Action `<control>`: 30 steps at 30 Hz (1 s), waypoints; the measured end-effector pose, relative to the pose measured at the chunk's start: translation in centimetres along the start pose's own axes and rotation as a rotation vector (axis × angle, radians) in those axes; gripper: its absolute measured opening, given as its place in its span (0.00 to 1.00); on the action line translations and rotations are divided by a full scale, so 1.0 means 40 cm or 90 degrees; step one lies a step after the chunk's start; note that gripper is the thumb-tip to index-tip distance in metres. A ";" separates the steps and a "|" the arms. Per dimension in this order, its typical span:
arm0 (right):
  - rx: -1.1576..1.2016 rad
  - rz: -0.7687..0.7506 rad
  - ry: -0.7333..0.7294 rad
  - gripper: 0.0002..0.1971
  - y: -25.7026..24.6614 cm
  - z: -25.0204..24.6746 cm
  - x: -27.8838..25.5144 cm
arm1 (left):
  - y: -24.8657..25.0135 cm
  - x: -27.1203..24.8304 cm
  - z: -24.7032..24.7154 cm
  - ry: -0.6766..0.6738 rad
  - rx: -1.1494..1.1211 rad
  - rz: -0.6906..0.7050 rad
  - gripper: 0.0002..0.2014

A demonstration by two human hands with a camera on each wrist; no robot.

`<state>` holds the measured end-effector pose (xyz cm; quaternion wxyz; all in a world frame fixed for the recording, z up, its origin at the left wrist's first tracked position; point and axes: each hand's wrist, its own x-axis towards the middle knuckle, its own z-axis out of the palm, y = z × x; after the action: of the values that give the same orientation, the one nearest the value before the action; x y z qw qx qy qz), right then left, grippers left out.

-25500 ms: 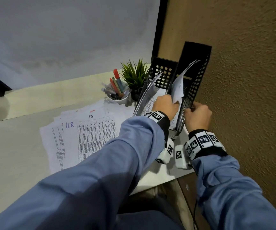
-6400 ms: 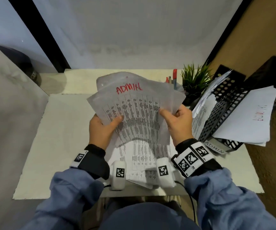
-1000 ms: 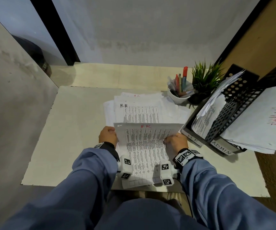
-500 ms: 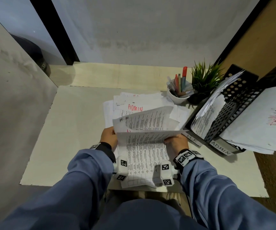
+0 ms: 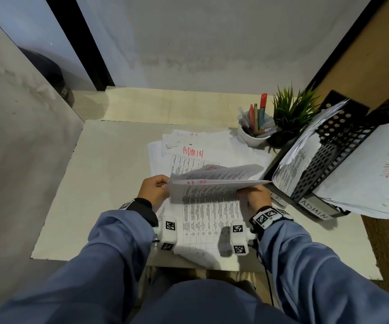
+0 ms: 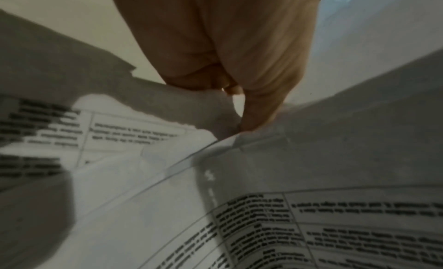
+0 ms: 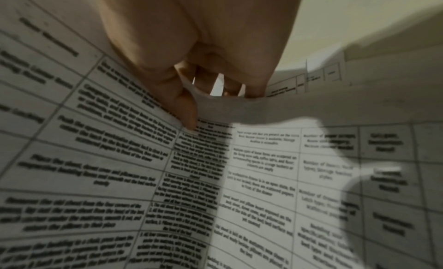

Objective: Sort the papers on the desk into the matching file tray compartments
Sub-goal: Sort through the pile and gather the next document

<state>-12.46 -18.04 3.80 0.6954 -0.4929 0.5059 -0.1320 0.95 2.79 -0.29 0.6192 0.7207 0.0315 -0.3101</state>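
Note:
Both hands hold a small bundle of printed H.R. sheets (image 5: 212,190) above the desk. My left hand (image 5: 153,189) pinches the bundle's left edge, thumb on top (image 6: 254,110). My right hand (image 5: 253,197) grips the right edge, fingers (image 7: 184,106) curled round the paper. A second lifted sheet (image 5: 221,173) arches just behind. More sheets lie beneath, one headed ADMIN (image 5: 192,152) in red. The black mesh file tray (image 5: 326,160) stands at the right, with compartments labelled H.R. (image 5: 276,198) and ADMIN (image 5: 314,208), both holding papers.
A white cup of pens (image 5: 255,129) and a small green plant (image 5: 291,111) stand behind the paper pile, next to the tray. A brown wall (image 5: 376,66) runs close along the right. The desk's front edge (image 5: 118,259) lies near my wrists.
The upper H.R. sheet has folded forward onto the bundle I hold, uncovering the ADMIN sheet on the pile. Both hands have stayed at the bundle's edges.

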 end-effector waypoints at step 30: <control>0.009 -0.021 -0.143 0.10 -0.090 0.017 0.019 | 0.171 -0.105 0.078 -0.062 0.005 0.059 0.24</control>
<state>-10.42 -19.93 6.31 0.7488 -0.5081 0.4158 -0.0910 -0.78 -0.20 7.59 0.6309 0.7077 -0.0335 -0.3161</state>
